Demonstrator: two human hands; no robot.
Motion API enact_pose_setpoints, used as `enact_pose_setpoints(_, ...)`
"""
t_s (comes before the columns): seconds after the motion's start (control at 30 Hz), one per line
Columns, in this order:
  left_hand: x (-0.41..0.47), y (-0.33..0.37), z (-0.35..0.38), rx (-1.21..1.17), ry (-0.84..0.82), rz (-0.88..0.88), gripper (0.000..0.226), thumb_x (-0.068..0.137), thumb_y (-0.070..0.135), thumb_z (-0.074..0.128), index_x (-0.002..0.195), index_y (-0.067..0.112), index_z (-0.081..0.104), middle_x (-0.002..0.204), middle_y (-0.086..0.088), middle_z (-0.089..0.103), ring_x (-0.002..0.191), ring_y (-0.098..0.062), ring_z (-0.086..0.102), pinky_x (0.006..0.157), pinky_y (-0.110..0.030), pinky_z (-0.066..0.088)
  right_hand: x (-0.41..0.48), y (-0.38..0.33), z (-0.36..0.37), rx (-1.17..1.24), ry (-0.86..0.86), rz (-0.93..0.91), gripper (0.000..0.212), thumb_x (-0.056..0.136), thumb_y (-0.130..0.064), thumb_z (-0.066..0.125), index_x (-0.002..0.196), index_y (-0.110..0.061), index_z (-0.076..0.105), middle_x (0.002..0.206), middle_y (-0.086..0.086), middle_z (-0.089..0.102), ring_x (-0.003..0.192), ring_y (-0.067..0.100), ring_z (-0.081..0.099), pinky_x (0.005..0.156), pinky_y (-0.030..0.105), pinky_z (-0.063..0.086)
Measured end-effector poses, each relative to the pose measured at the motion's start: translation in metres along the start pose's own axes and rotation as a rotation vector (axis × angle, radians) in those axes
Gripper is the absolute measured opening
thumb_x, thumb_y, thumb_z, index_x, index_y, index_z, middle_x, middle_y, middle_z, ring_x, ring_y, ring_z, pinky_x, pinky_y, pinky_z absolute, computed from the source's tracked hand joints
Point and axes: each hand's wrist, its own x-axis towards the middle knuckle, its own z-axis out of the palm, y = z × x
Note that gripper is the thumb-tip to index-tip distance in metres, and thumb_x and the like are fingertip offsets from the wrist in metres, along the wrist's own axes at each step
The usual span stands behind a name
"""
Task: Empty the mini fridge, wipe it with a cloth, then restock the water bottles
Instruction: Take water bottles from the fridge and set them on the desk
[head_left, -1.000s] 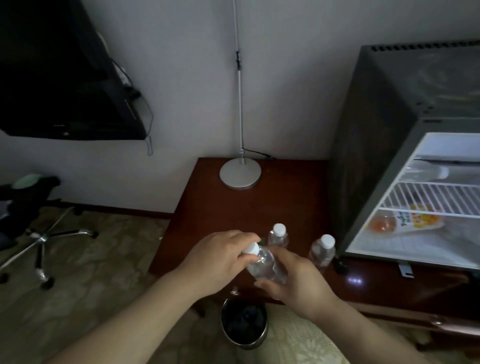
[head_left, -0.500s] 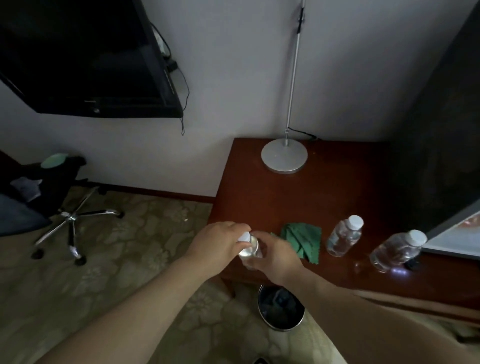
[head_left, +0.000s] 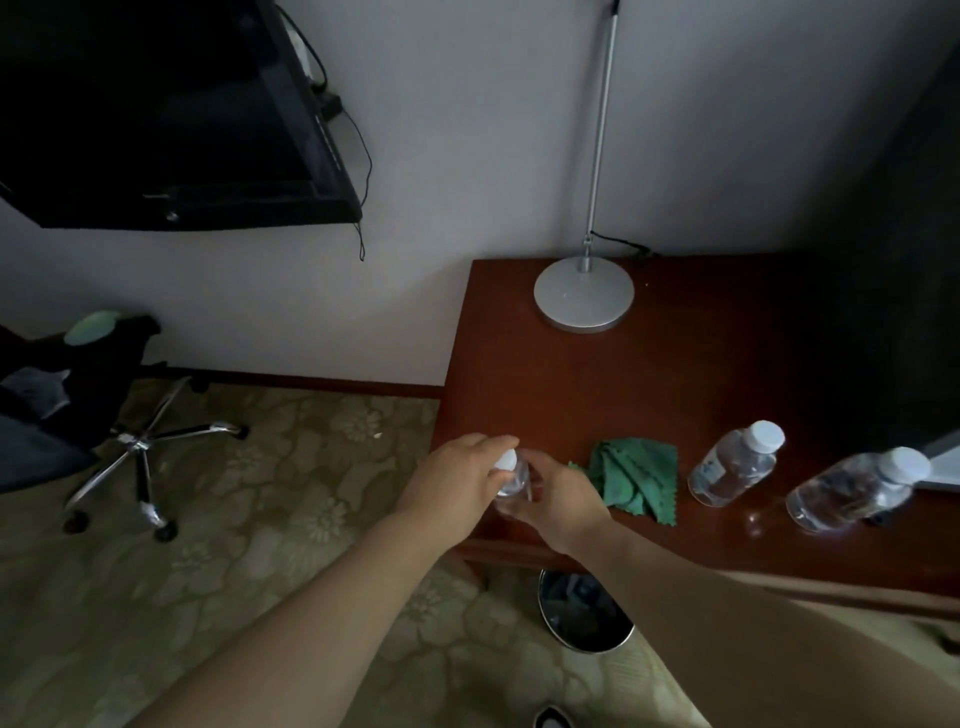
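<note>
A small clear water bottle (head_left: 511, 480) with a white cap stands at the front left corner of the dark red wooden table (head_left: 649, 384). My left hand (head_left: 449, 486) grips its cap and neck from the left, and my right hand (head_left: 558, 499) holds its body from the right. A crumpled green cloth (head_left: 636, 475) lies just right of my hands. Two more water bottles (head_left: 735, 470) (head_left: 857, 488) stand further right. The dark mini fridge (head_left: 904, 312) fills the right edge; its inside is out of view.
A lamp with a round grey base (head_left: 584, 293) stands at the back of the table. A metal waste bin (head_left: 584, 610) sits on the floor under the table's front edge. An office chair (head_left: 104, 395) is at the left, and a wall-mounted TV (head_left: 166, 114) hangs above it.
My view has swung left, so the open fridge has left the frame. Both hands carried the bottle left to the table's front left corner, past the green cloth.
</note>
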Motion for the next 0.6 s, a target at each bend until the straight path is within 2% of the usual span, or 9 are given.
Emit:
enact_pose_setpoints(0.07,-0.002,-0.002,-0.001,-0.017,-0.018,0.008,0.048,0.101,0.03,0.057,0.148,0.032,0.047,0.138,0.005,0.056,0.124,-0.015,0.053,0.101,-0.028,0.045,-0.006,-0.005,-0.007,-0.033,-0.023,0.031,0.071,0.08,-0.047,0.079,0.141,-0.034,0.046,0.109,-0.018,0.063,0.103,0.004,0.06,0.075,0.011,0.041)
enact_pose_setpoints(0.13,-0.005,-0.002,-0.005,-0.018,-0.024,0.013,0.052,0.1,0.034,0.058,0.15,0.035,0.042,0.142,0.008,0.052,0.128,-0.014,0.049,0.102,-0.025,0.042,-0.015,-0.01,-0.021,-0.101,-0.021,0.052,0.088,0.079,-0.055,0.077,0.151,-0.029,0.035,0.132,-0.01,0.058,0.121,0.011,0.055,0.091,0.019,0.044)
enact_pose_setpoints(0.2,-0.008,0.003,-0.012,0.01,-0.015,0.039,0.058,0.1,0.039,0.057,0.154,0.036,0.036,0.146,0.01,0.047,0.132,-0.013,0.045,0.102,-0.022,0.038,-0.029,-0.014,-0.043,-0.193,-0.013,0.02,0.093,0.079,-0.055,0.077,0.156,-0.028,0.031,0.152,-0.007,0.045,0.137,0.013,0.044,0.108,0.025,0.038)
enact_pose_setpoints(0.3,-0.01,0.019,-0.024,0.051,0.019,0.117,0.062,0.1,0.046,0.054,0.156,0.035,0.031,0.151,0.01,0.041,0.135,-0.013,0.04,0.107,-0.025,0.036,-0.053,-0.017,-0.084,-0.294,-0.006,-0.041,0.087,0.082,-0.048,0.077,0.155,-0.034,0.031,0.158,-0.011,0.037,0.143,0.009,0.037,0.114,0.023,0.031)
enact_pose_setpoints(0.4,-0.001,0.048,-0.033,0.08,0.038,0.222,0.065,0.098,0.052,0.052,0.156,0.034,0.029,0.153,0.01,0.039,0.137,-0.014,0.038,0.112,-0.03,0.037,-0.079,-0.02,-0.129,-0.395,0.047,-0.075,0.084,0.083,-0.05,0.075,0.153,-0.038,0.031,0.16,-0.011,0.032,0.146,0.011,0.033,0.118,0.029,0.03)
enact_pose_setpoints(0.6,0.034,0.135,-0.032,0.146,0.069,0.444,0.07,0.097,0.058,0.051,0.157,0.034,0.024,0.159,0.005,0.032,0.145,-0.016,0.03,0.117,-0.036,0.033,-0.138,-0.011,-0.222,-0.594,0.212,-0.014,0.083,0.085,-0.05,0.072,0.155,-0.04,0.029,0.163,-0.011,0.025,0.148,0.016,0.026,0.118,0.034,0.032)
